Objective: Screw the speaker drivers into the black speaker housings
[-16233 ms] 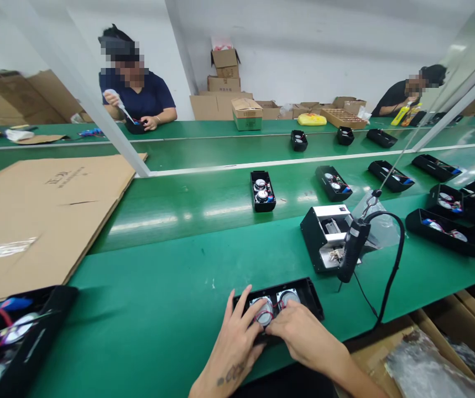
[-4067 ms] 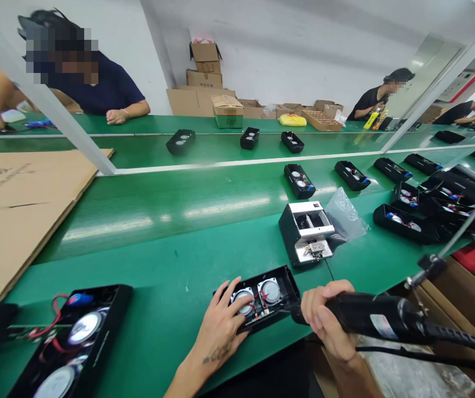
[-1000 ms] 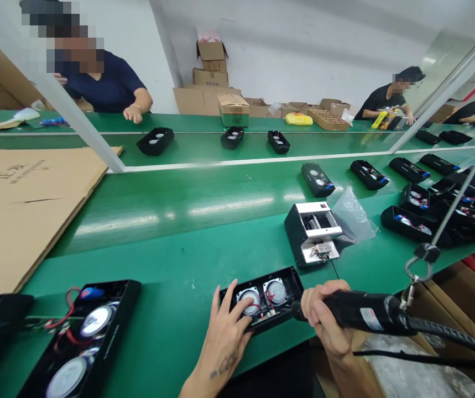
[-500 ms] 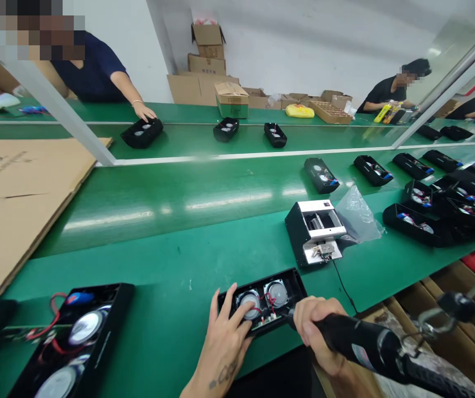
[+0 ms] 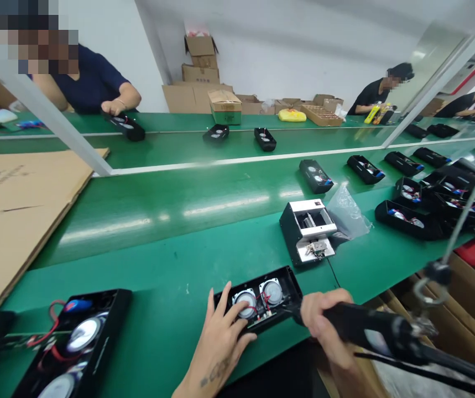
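A black speaker housing (image 5: 293, 284) lies on the green bench before me, its inside facing up. Two round silver speakers (image 5: 271, 292), red wires and a small circuit board show in it. My left hand (image 5: 220, 337) rests across its left end, fingers spread over the rim and near one speaker, thumb stretched out by the front edge. My right hand (image 5: 324, 315) is wrapped around a black electric screwdriver (image 5: 365, 331), held slanted from the lower right. The screwdriver's tip points into the housing's right part; I cannot tell whether it touches a screw.
Another open housing (image 5: 108, 331) lies at left beside cardboard (image 5: 34, 204). A screw feeder (image 5: 307, 232) stands beyond my right hand, near a plastic bag (image 5: 349, 213). Several housings (image 5: 407, 221) pile up at right. A cable (image 5: 469, 204) suspends the screwdriver. A co-worker (image 5: 96, 77) sits opposite.
The view has shifted slightly. My right hand and the screwdriver have tilted a little, while my left hand stays on the housing. The co-worker opposite has pulled a housing closer and tipped it up.
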A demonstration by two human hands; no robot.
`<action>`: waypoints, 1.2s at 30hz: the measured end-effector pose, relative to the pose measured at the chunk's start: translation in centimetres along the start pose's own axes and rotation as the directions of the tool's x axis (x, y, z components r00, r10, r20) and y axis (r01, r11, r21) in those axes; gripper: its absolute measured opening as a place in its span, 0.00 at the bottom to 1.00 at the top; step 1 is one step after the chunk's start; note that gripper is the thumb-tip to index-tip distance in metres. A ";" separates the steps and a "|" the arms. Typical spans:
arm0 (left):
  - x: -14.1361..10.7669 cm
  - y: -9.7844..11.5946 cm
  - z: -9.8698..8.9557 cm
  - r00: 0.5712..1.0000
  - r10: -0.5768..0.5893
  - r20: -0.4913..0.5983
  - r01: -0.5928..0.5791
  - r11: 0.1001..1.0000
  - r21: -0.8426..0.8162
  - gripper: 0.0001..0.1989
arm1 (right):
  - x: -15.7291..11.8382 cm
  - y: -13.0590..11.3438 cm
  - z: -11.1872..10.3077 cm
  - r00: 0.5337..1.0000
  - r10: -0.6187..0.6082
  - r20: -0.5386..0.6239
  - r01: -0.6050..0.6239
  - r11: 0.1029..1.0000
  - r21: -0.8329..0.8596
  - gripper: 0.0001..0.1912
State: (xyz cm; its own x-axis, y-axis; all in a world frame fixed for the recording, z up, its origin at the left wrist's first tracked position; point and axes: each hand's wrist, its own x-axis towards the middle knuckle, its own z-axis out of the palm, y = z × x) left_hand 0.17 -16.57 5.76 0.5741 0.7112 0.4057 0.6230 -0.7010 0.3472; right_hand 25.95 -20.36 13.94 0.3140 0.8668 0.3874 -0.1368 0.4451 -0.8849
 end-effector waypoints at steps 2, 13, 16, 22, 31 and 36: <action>0.9 -0.3 -0.7 1.000 0.025 0.004 -0.025 1.000 0.008 0.05 | 0.4 -0.8 -1.7 0.986 -0.082 -0.146 0.090 0.995 0.048 0.05; 12.6 3.6 3.7 0.972 0.118 0.204 -0.106 0.992 -0.067 0.10 | -0.4 4.6 -4.9 0.939 0.183 -0.291 -0.269 0.919 -0.289 0.20; 13.2 3.8 4.4 0.971 0.115 0.209 -0.096 0.991 -0.098 0.16 | -0.1 5.2 -4.8 0.934 0.205 -0.292 -0.291 0.911 -0.293 0.21; 11.6 4.0 0.4 0.984 0.076 0.163 -0.027 0.959 -0.283 0.12 | 0.4 3.7 -5.2 0.933 0.255 -0.255 -0.313 0.923 -0.222 0.20; 4.0 3.4 -4.0 0.888 -0.381 0.257 0.427 0.476 -0.769 0.19 | -0.3 -2.9 -2.0 0.981 0.080 -0.177 -0.014 0.937 0.350 0.08; 1.5 4.8 -1.4 0.738 -0.464 0.490 0.607 0.138 -0.783 0.19 | -0.8 -3.3 1.3 0.983 0.018 -0.182 0.065 0.894 0.443 0.07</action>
State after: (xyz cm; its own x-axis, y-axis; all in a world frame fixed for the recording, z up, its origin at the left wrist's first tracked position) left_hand 3.25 -18.94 9.16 0.3953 0.8760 -0.2762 0.0190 0.2929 0.9560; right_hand 24.94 -22.17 16.87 0.4769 0.8194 0.3181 -0.5180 0.5544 -0.6514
